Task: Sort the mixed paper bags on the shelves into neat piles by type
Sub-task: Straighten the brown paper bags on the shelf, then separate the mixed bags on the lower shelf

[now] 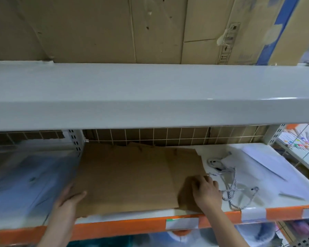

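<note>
The left hand (70,198) is nearest, reaching in over the orange front edge of the shelf (150,213). It grips the left front corner of the brown paper bags (132,175), thumb laid on top and the other fingers hidden beneath the paper. These brown bags lie flat in a loose, overlapping pile on the left half of the shelf, from near the front edge back to the wire grid (168,137) at the rear; their back edges are ragged and not lined up. The front left corner of the pile juts slightly past the shelf's front edge.

The right hand (206,190) rests on the right front part of the brown pile, fingers bent and pressing down on the paper; whether it pinches a sheet cannot be told. Just right of that hand, twisted blue-and-white cord handles (234,189) trail loosely across white paper bags (268,168), which lie flat on the right half of the shelf and reach to its right edge. The brown pile's right edge overlaps the white ones.

A white price label (182,223) sits on the orange strip below the right hand. Above everything runs another white shelf (150,97), carrying large cardboard boxes (96,29). Left of the upright post (76,141), blurred plastic-wrapped goods (30,173) fill the neighbouring bay.
</note>
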Tool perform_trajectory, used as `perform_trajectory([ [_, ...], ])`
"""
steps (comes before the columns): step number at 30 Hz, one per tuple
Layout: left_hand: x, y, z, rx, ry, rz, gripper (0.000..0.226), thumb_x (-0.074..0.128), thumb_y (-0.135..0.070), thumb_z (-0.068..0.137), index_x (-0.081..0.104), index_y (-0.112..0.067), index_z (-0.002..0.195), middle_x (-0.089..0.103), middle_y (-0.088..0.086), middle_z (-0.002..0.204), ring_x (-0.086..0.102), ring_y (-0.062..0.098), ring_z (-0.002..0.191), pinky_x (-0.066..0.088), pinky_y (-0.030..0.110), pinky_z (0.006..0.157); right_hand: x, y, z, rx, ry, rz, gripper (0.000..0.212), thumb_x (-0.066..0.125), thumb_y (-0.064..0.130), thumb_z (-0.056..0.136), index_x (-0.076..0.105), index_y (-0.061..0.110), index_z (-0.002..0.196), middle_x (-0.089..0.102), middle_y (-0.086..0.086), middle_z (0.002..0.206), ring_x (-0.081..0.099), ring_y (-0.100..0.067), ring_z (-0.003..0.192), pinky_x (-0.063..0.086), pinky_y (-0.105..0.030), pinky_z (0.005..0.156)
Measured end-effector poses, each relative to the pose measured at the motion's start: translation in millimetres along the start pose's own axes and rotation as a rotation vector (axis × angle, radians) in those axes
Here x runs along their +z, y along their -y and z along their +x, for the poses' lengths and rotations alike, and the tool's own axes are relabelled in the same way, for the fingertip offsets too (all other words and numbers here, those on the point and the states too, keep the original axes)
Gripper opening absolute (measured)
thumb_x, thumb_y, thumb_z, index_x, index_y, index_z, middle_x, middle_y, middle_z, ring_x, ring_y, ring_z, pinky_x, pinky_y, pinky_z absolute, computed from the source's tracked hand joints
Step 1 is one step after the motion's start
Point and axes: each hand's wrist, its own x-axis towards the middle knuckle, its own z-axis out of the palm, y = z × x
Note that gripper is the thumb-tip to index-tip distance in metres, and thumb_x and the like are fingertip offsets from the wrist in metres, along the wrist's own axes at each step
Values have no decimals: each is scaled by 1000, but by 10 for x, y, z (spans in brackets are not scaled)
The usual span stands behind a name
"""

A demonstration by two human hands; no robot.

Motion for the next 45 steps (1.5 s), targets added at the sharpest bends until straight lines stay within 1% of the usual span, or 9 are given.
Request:
perform_trajectory([
  [5, 579, 20, 39, 53, 155, 216, 56, 59, -5, 91, 41, -15, 143, 50, 5, 136, 46, 29, 126, 36, 41, 103, -67, -51, 30, -49, 138, -46, 55, 12, 61, 93, 41, 39, 134, 40, -1, 141, 34, -29, 129, 33, -44, 102],
  [8, 725, 134, 85, 134, 227, 506, 66, 68, -23, 87, 36, -21, 145, 43, 8, 145, 45, 29, 127, 40, 46, 104, -67, -28, 1, -48, 140, -97, 77, 42, 78, 76, 38, 32, 137, 38, 0, 140, 35, -25, 129, 33, -43, 103],
  [12, 770, 281, 163, 135, 382, 1015, 102, 69, -65, 70, 16, -35, 151, 5, -3, 160, 14, 31, 145, 24, 49, 115, 44, -19, -56, -72, 88, -144, 94, 44, 78, 76, 16, 27, 150, 27, 2, 150, 27, -23, 137, 30, -44, 109],
  [15, 756, 349, 152, 205, 400, 1194, 106, 59, -79, 66, 4, -44, 149, -8, -6, 160, 3, 31, 147, 14, 47, 118, 71, -5, -58, -86, 100, -153, 84, 40, 73, 82, 4, 40, 150, 22, 0, 154, 21, -25, 142, 23, -47, 113],
  [24, 682, 204, 79, 326, 395, 1308, 95, 51, -78, 73, 10, -40, 150, -10, -7, 160, 3, 25, 148, 13, 44, 119, -101, 126, -89, -51, 189, -152, 63, 46, 59, 88, 25, 41, 145, 27, -1, 154, 24, -27, 141, 25, -46, 114],
  [29, 368, -71, -10, 462, 347, 1353, 89, 36, -85, 72, 26, -38, 147, 10, -9, 160, 12, 17, 146, 15, 39, 118, -251, 525, -307, -109, 149, -52, 49, 46, 55, 90, 42, 35, 135, 42, 1, 143, 40, -26, 131, 35, -39, 105],
  [34, -242, -359, -61, 664, 318, 1305, 119, -1, -97, 48, 44, -34, 138, 39, -10, 147, 35, 14, 134, 28, 32, 110, -264, 1127, -652, -221, 187, 84, 51, 48, 49, 94, 41, 26, 139, 45, -3, 144, 46, -27, 128, 37, -37, 103],
  [39, -996, -658, -45, 705, 196, 1297, 91, 13, -78, 63, 51, -32, 132, 52, -12, 135, 48, 13, 124, 35, 29, 101, -85, 1685, -1083, -374, 226, 140, 50, 49, 48, 92, 41, 34, 139, 48, 2, 143, 51, -23, 123, 44, -39, 100],
  [45, -2070, -904, 15, 733, 52, 1255, 58, 39, -60, 74, 72, -22, 102, 73, -2, 97, 70, 21, 87, 54, 33, 74, 141, 2424, -1683, -473, 175, 147, 46, 50, 44, 94, 43, 29, 137, 50, 3, 138, 51, -21, 122, 44, -37, 98],
])
